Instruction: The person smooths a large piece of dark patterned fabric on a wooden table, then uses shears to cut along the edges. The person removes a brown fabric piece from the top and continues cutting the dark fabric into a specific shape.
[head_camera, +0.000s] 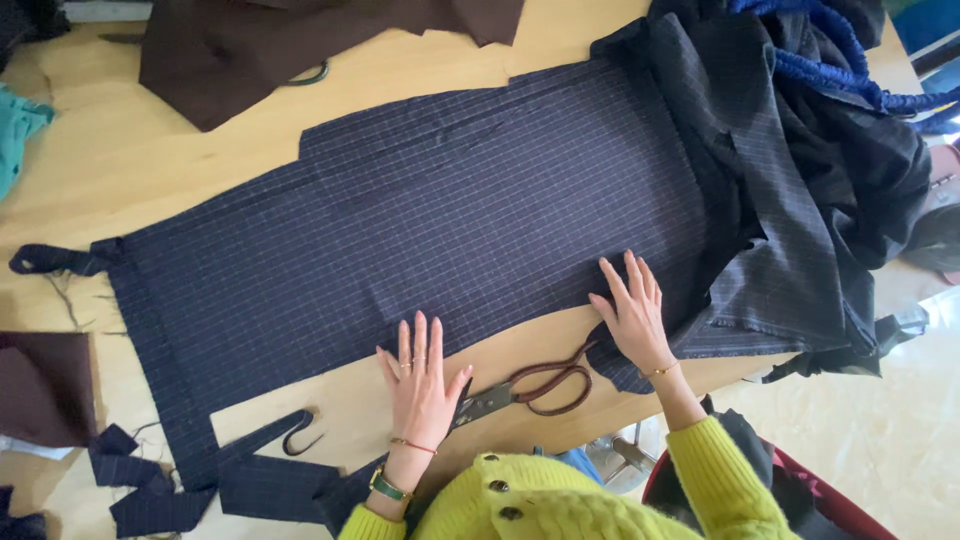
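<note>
My left hand (420, 385) and right hand (632, 312), both flat and spread, pressed dark navy checked cloth (430, 230); edge already cut, brown-handled scissors (525, 388) lay on wooden worktop (120, 150).

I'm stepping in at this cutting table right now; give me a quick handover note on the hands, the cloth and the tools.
Left hand: flat, fingers spread, on the near cut edge of the dark checked fabric; holds nothing.
Right hand: flat on the same fabric, further right.
Scissors: lying on the table between the hands, untouched.
Done: near edge shows a stepped cut; offcut strips lie at near left.
Left: uncut fabric bunched at far right.
</note>
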